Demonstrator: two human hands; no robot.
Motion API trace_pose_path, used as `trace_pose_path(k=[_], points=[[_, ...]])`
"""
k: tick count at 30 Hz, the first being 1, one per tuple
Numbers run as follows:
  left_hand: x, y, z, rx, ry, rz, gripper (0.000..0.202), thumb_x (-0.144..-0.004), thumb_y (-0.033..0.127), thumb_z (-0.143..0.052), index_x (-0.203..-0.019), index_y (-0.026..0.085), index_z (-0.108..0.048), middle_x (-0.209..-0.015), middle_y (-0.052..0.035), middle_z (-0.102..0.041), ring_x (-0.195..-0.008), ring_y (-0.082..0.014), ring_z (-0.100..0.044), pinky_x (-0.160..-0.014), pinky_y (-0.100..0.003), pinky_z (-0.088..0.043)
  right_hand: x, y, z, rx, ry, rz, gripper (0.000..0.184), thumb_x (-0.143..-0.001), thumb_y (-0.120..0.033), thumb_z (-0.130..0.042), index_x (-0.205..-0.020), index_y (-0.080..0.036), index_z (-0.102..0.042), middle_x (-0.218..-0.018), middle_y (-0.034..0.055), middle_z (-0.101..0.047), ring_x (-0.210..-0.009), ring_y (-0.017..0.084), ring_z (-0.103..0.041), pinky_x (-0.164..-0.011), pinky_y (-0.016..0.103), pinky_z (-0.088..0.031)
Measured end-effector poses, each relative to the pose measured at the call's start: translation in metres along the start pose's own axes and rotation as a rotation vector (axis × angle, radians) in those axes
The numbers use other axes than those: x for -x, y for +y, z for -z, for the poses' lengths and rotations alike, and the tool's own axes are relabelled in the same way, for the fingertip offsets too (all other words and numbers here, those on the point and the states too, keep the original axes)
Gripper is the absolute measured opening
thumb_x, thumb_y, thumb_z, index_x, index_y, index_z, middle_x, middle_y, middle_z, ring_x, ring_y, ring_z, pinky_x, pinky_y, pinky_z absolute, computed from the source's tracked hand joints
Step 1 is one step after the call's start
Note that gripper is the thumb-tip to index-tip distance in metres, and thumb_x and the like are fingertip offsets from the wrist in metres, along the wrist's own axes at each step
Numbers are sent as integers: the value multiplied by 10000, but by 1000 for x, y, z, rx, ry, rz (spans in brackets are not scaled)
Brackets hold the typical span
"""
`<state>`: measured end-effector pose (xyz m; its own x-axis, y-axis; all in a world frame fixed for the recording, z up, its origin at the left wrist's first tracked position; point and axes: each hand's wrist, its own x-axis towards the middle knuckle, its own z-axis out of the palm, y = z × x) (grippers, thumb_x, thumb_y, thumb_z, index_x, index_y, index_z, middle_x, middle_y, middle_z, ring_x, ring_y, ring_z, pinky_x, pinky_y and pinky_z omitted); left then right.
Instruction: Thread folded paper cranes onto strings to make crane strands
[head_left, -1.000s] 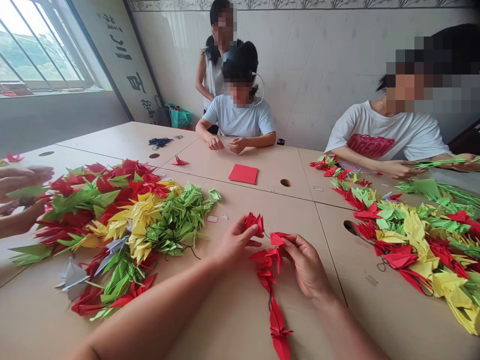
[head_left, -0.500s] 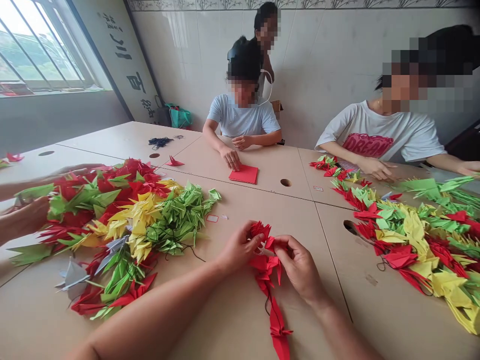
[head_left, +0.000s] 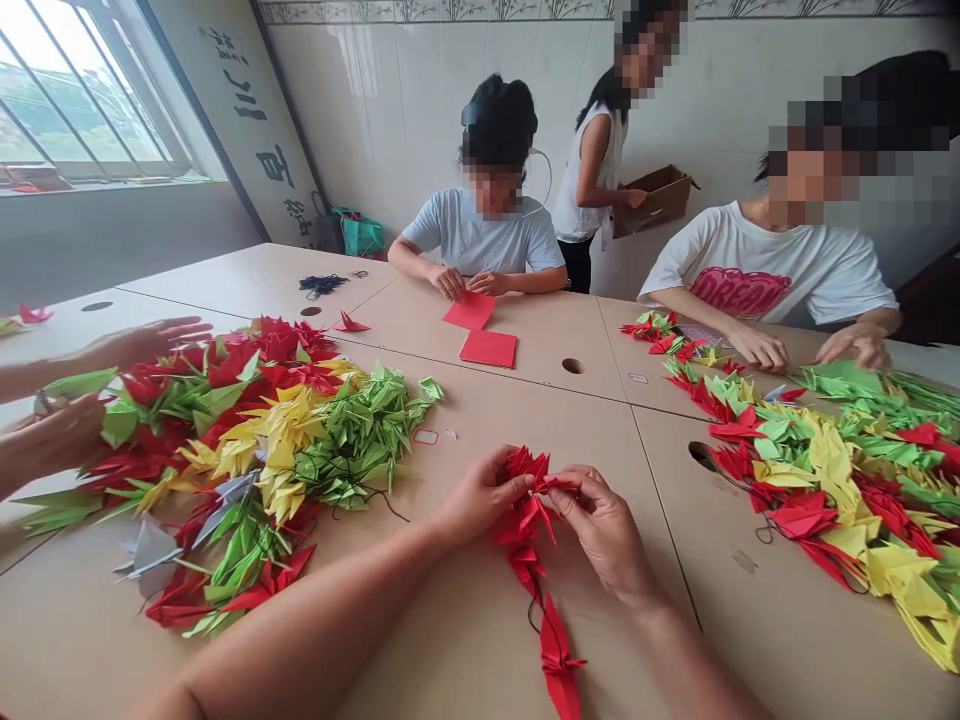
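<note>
Red folded paper cranes (head_left: pixel 559 650) hang together on a dark cord, trailing down the table toward me. My left hand (head_left: pixel 491 495) is closed around the bunched upper cranes of this string. Thumb and fingers of my right hand (head_left: pixel 600 525) pinch a red crane at the right side of the bunch, close to the left fingertips. Just what lies between the right fingertips is partly hidden. To the left lies a large heap of strung cranes (head_left: pixel 360 430) in green, yellow, red and grey.
Another pile of strung cranes (head_left: pixel 832 470) covers the table's right side. Across from me a person handles a red sheet (head_left: pixel 470 310) beside a stack of red paper (head_left: pixel 489 349). Another person's hands (head_left: pixel 67 420) touch the left heap. Dark cord (head_left: pixel 322 285) lies farther back. Holes (head_left: pixel 574 367) pierce the tabletop.
My right hand has moved slightly left, closer to my left hand. The person opposite has lifted a red sheet off the stack. A standing person has moved right, now showing a cardboard box.
</note>
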<state>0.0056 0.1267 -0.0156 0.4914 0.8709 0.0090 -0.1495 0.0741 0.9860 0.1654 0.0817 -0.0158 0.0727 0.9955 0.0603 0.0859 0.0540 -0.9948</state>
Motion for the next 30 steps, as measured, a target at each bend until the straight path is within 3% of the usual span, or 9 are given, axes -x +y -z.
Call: trace_pose_path(k=[3, 9, 15, 18, 24, 27, 30], points=[[0, 1, 0, 36, -12, 7, 347, -748, 451, -637, -901, 155, -544, -769, -6, -569, -680, -108, -509, -632, -220, -406, -1, 1, 0, -44, 2, -30, 255, -748, -436, -653, -855, -205, -671, -1048, 62, -610, -903, 191, -594, -787, 311, -514], [1, 0, 0, 90, -58, 51, 408, -692, 454, -693, -937, 155, -562, -816, -20, -596, -709, -124, -548, -673, -244, -427, 1, -4, -1, 24, -22, -47, 271, -777, -456, -617, -852, -196, -634, -870, 54, -665, -792, 193, -608, -737, 309, -488], [2, 1, 0, 78, -82, 84, 412, -628, 432, -747, -854, 151, -549, -727, 12, -565, -635, -95, -521, -610, -215, -409, 1, -4, -4, 94, 53, -22, 274, -732, -456, -661, -825, -211, -581, -771, 27, -630, -721, 177, -587, -684, 295, -474], [1, 4, 1, 80, -49, 93, 375, -644, 426, -736, -804, 144, -547, -694, 23, -544, -592, -76, -492, -564, -195, -389, -1, -3, 0, 14, 53, -35, 360, -712, -444, -688, -944, -218, -531, -853, 33, -641, -800, 180, -608, -740, 312, -484], [-1, 4, 4, 233, 53, 148, 335, -667, 376, -730, -852, 158, -555, -745, 18, -574, -609, -80, -533, -595, -203, -430, -1, -4, 6, -168, -205, -168, 486, -779, -431, -636, -1180, -246, -434, -1120, 76, -614, -1012, 194, -592, -888, 359, -455], [-1, 4, 3, 264, 57, 136, 341, -673, 372, -727, -880, 158, -562, -751, 16, -579, -609, -79, -537, -605, -206, -437, 3, -6, 0, -236, -310, -222, 589, -768, -394, -661, -1257, -273, -356, -1129, 74, -605, -1002, 200, -604, -873, 375, -477], [0, 7, 1, 239, 63, 91, 337, -680, 367, -725, -881, 148, -564, -772, 3, -584, -628, -78, -533, -598, -192, -431, 5, -7, -6, -223, -315, -258, 643, -756, -383, -676, -1282, -277, -321, -1056, 58, -628, -957, 194, -619, -839, 364, -495]])
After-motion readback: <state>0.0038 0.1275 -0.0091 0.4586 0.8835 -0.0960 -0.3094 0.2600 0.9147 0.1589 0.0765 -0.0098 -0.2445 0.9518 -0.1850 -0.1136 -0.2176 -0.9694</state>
